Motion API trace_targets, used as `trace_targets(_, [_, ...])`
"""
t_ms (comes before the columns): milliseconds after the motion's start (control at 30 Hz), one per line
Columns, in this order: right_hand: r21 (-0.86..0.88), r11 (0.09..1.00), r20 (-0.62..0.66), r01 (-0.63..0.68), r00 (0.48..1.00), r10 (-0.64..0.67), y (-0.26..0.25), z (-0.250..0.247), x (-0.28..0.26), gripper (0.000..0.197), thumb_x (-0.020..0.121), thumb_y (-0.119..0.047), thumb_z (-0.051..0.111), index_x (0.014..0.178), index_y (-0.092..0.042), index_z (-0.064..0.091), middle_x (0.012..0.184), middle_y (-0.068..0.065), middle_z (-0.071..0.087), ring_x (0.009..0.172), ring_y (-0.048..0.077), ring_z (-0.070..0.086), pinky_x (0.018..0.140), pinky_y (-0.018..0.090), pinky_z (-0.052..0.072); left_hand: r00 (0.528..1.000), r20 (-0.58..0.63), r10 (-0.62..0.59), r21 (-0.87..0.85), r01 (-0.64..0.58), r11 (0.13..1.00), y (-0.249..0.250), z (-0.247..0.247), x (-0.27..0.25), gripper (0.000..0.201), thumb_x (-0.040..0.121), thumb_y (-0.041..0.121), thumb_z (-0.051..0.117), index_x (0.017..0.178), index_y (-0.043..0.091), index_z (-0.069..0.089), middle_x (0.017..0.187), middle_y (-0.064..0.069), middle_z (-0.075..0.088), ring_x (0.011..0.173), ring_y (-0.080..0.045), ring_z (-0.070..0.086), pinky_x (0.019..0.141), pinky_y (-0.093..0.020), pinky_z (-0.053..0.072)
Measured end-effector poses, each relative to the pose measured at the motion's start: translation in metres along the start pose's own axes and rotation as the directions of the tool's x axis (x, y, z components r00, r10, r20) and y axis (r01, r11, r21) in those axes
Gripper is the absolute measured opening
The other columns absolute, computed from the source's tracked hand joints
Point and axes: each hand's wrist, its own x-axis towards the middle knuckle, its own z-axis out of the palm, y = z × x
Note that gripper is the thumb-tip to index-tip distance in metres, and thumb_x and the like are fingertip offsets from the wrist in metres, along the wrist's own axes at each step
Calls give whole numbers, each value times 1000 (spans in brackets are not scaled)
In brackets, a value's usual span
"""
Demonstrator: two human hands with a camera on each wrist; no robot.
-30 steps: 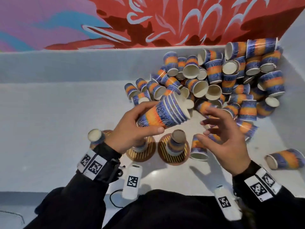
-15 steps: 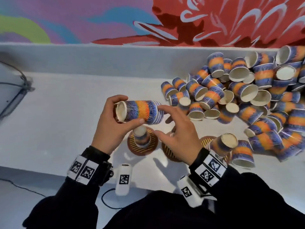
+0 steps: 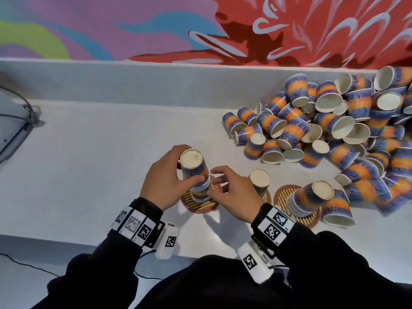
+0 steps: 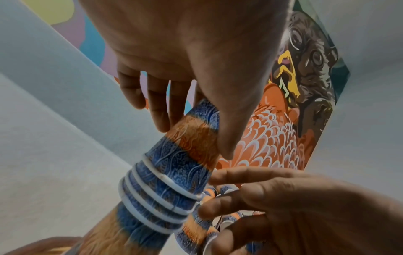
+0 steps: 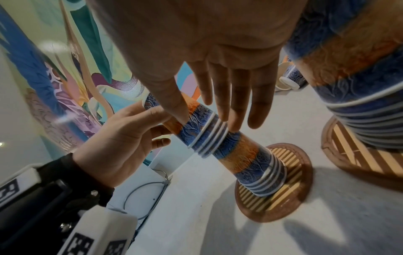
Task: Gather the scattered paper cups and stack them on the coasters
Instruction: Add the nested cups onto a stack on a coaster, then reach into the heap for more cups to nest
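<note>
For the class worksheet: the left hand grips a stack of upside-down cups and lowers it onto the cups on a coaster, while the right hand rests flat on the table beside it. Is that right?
Not quite. The right hand is not on the table: its straight fingers touch the stack, as the right wrist view shows. The rest holds: the left hand grips the upside-down stack over the cups on the coaster.

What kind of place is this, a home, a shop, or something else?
Probably a staged recording workspace, not a home: a plain white table along a bright painted mural, a heap of identical paper cups, and marker-tagged bands on both wrists.
</note>
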Motion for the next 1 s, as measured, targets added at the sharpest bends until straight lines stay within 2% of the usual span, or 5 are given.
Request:
trace_targets(133, [-38,999,18,21,1000,-21,6,5,0,54,89,-25,75,138,-27,53,126,-6,68,110,14,69,96,40,58,1000,28,-14,-12,14,1000,-8,7,-1,66,76,42,90,130,39,53,121,20,66,109,-6,64,91,-27,54])
trace_targets(500, [-27,999,0,-22,1000,22,15,2,-7,60,90,-23,75,144,-19,50,137,0,62,115,19,67,100,42,55,994,101,-41,77,34,996,-4,11,3,84,74,55,87,145,40,45,134,11,59,110,-8,60,96,-46,54])
trace_targets(667, [59,998,-30,31,999,-29,12,-22,-26,45,92,-26,74,134,-27,60,123,-13,65,97,1,68,78,20,59,998,62,31,-12,-30,999,24,8,12,67,82,45,84,141,37,53,132,13,59,114,-7,60,92,-25,47])
trace_targets(833, [123,989,-229,84,972,-54,19,-67,-54,22,91,-21,73,113,-27,73,104,-10,76,97,7,71,90,28,58,978,45,205,-98,-200,975,82,25,31,44,89,34,80,130,30,65,121,13,67,108,-3,62,88,-8,40])
trace_targets(1000, [252,965,-443,79,895,43,55,-130,-90,10,91,-11,75,100,-16,78,93,4,77,88,23,74,85,34,60,914,139,382,-223,-347,911,154,78,48,28,91,30,80,118,25,71,109,14,71,100,-4,66,84,-8,44])
